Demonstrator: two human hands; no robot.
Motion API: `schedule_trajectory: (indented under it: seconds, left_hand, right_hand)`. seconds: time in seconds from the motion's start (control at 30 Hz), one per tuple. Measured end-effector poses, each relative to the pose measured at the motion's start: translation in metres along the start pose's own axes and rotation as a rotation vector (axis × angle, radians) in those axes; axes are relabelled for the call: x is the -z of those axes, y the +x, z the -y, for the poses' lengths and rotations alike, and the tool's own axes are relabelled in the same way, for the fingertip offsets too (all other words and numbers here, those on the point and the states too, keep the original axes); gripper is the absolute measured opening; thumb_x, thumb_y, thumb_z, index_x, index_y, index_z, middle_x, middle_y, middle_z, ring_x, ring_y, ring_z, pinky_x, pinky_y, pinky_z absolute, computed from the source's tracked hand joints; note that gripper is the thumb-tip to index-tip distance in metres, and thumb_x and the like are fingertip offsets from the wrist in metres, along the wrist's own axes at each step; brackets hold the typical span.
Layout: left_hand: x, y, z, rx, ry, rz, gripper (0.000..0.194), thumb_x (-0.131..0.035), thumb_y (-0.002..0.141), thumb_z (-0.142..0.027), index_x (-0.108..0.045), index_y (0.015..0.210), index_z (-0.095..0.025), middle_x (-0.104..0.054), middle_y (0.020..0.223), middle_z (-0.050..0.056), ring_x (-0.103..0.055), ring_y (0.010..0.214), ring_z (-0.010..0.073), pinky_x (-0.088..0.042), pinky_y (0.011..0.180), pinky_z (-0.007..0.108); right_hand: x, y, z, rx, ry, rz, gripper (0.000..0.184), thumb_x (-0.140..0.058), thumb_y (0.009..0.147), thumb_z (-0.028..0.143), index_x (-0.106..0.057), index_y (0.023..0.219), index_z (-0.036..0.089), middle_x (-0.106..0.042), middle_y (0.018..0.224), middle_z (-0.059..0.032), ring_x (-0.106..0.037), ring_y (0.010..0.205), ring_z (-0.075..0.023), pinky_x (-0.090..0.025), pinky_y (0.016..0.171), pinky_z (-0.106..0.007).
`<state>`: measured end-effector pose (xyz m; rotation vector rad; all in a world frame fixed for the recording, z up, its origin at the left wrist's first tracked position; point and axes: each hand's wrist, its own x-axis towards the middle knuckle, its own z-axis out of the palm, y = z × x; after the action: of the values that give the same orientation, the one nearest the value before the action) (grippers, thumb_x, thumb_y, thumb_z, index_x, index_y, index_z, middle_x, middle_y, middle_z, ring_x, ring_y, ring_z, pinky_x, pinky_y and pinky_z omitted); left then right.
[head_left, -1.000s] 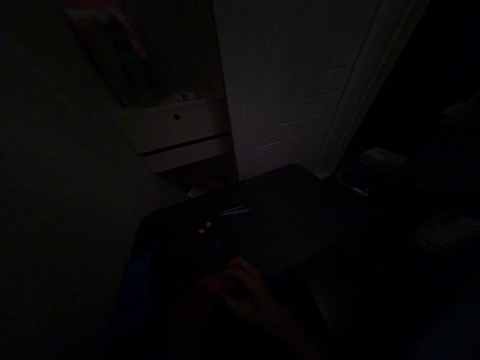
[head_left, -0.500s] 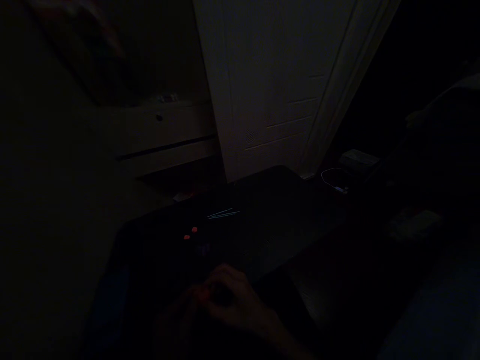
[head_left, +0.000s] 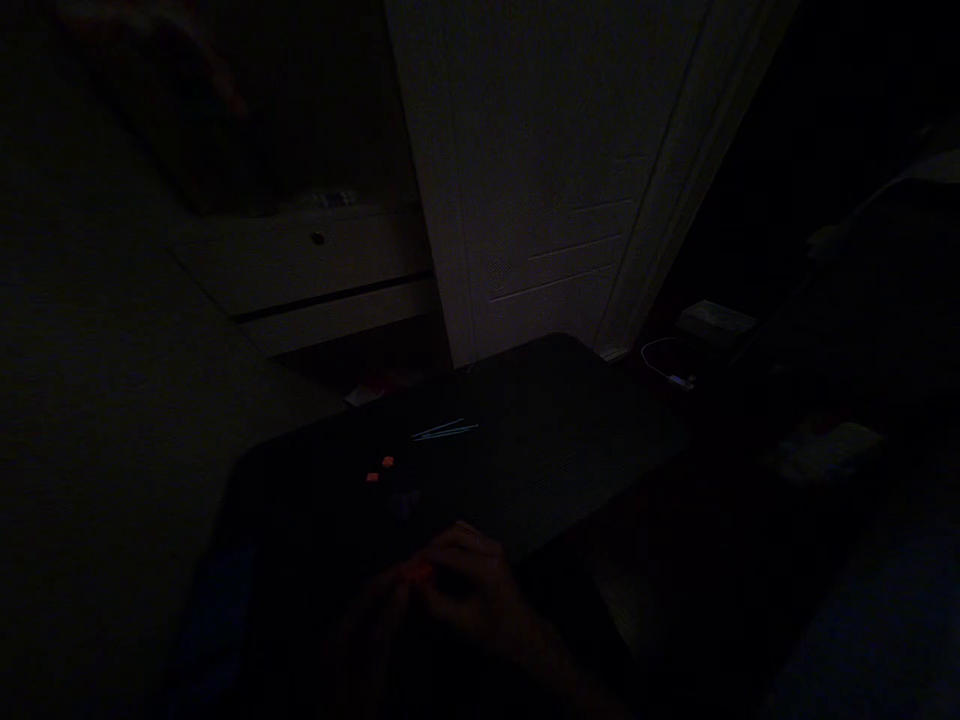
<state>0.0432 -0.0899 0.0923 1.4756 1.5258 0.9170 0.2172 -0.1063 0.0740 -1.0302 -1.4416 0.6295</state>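
R hand (head_left: pixel 472 580) & L hand (head_left: pixel 367 620) met at small red piece (head_left: pixel 416 571), most detail lost to dark

V. dim view throughout, so outlines can be read only in part. R hand is seen best: its fingers are curled over & thumb bent in, w/ the red piece pinched at the tips. Below the wrist it is faded nearly to black & cut off by the bottom edge. L hand is barely made out; its fingertips are seen close to the same piece from the other side, but whether they're closed on it can't be told. Most of its palm is swallowed by shadow. The piece is partly covered by fingers, so its shape can't be read; only a dull red patch is shown btwn the two hands, low in view.

Beyond the hands a dark table (head_left: pixel 570 430) is seen, its near edge lost in black. On it, ahead & to the left of R hand, two small orange pieces (head_left: pixel 372 477) are set near each other, apart. A bit farther off, to their right, thin pale sticks (head_left: pixel 446 430) are laid in a narrow fan, exact no. hard to count. Btwn orange pieces & hands, a faint purplish item (head_left: pixel 405 502) is just picked out; ID can't be told. Past the table, a door (head_left: pixel 540 150) is cut off at top.
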Motion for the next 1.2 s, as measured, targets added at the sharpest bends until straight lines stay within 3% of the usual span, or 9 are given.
schedule_trajectory:
  seconds: [0.2,0.4,0.57,0.67,0.8,0.83,0.93,1.03,1.2]
  left_hand:
    - [-0.009,-0.001,-0.005,-0.050,0.005,0.019,0.051,-0.070,0.073,-0.074,-0.080,0.086,-0.025,-0.082,0.103,0.012,-0.076,0.106,0.0357,-0.063,0.097,0.045]
    - [-0.021,0.002,-0.015,0.028,-0.100,-0.087,0.064,-0.075,0.072,-0.073,-0.075,0.108,-0.021,-0.082,0.108,0.012,-0.078,0.101,0.0332,-0.065,0.088,0.042]
    - [-0.022,0.007,-0.017,0.013,-0.075,0.062,0.059,-0.070,0.076,-0.075,-0.079,0.098,-0.022,-0.084,0.108,0.011,-0.079,0.101,0.0331,-0.064,0.093,0.044]
    - [-0.022,0.012,-0.013,0.056,-0.071,0.101,0.068,-0.062,0.079,-0.079,-0.079,0.112,-0.022,-0.082,0.117,0.012,-0.080,0.096,0.0316,-0.065,0.091,0.045]
    - [-0.021,0.016,-0.003,0.113,-0.059,0.073,0.074,-0.064,0.070,-0.087,-0.081,0.099,-0.020,-0.085,0.098,0.013,-0.080,0.077,0.0317,-0.067,0.080,0.047]
    - [-0.020,0.017,0.000,0.112,-0.073,0.076,0.074,-0.065,0.069,-0.087,-0.081,0.096,-0.020,-0.085,0.096,0.013,-0.081,0.077,0.0321,-0.067,0.079,0.047]
    - [-0.020,0.018,0.005,0.114,-0.085,0.100,0.071,-0.067,0.068,-0.086,-0.081,0.094,-0.022,-0.085,0.090,0.011,-0.081,0.080,0.0326,-0.068,0.080,0.045]
    - [-0.020,0.019,0.006,0.120,-0.086,0.125,0.070,-0.068,0.068,-0.086,-0.082,0.094,-0.023,-0.086,0.090,0.011,-0.082,0.082,0.0326,-0.068,0.079,0.044]
    - [-0.020,0.019,0.008,0.114,-0.065,0.122,0.070,-0.065,0.069,-0.086,-0.082,0.095,-0.022,-0.086,0.090,0.011,-0.082,0.080,0.0326,-0.068,0.081,0.045]
  right_hand:
    - [0.007,0.001,0.003,0.123,-0.160,0.031,0.019,-0.066,0.101,0.023,-0.076,0.116,0.022,-0.074,0.101,-0.0077,-0.067,0.095,-0.0217,-0.056,0.086,-0.035]
    - [0.016,0.003,0.009,0.005,-0.135,0.043,0.025,-0.067,0.101,0.027,-0.074,0.125,0.025,-0.072,0.108,-0.0071,-0.068,0.101,-0.0207,-0.057,0.088,-0.033]
    - [0.024,0.001,0.006,-0.059,-0.063,0.065,0.018,-0.070,0.101,0.031,-0.077,0.116,0.025,-0.077,0.107,-0.0040,-0.072,0.098,-0.0184,-0.058,0.088,-0.030]
    - [0.059,0.007,-0.012,-0.041,-0.207,-0.096,0.017,-0.068,0.102,0.033,-0.077,0.113,0.024,-0.079,0.104,-0.0056,-0.074,0.092,-0.0198,-0.060,0.084,-0.032]
    - [0.153,0.033,-0.046,-0.016,-0.657,-0.267,0.026,-0.059,0.105,0.034,-0.074,0.122,0.022,-0.075,0.115,-0.0121,-0.072,0.099,-0.0250,-0.060,0.088,-0.040]
    - [0.176,0.041,-0.053,-0.022,-0.770,-0.280,0.028,-0.056,0.106,0.034,-0.075,0.120,0.020,-0.074,0.113,-0.0141,-0.071,0.098,-0.0263,-0.059,0.086,-0.041]
    - [0.226,0.063,-0.067,-0.098,-1.032,-0.127,0.032,-0.048,0.108,0.031,-0.076,0.114,0.017,-0.073,0.109,-0.0161,-0.068,0.099,-0.0280,-0.056,0.085,-0.040]
    - [0.239,0.075,-0.072,-0.145,-1.169,0.059,0.030,-0.048,0.108,0.027,-0.076,0.109,0.017,-0.072,0.106,-0.0146,-0.065,0.097,-0.0269,-0.053,0.085,-0.037]
    - [0.233,0.082,-0.073,-0.139,-1.248,0.264,0.023,-0.052,0.106,0.018,-0.075,0.110,0.017,-0.072,0.107,-0.0127,-0.064,0.100,-0.0255,-0.048,0.090,-0.035]
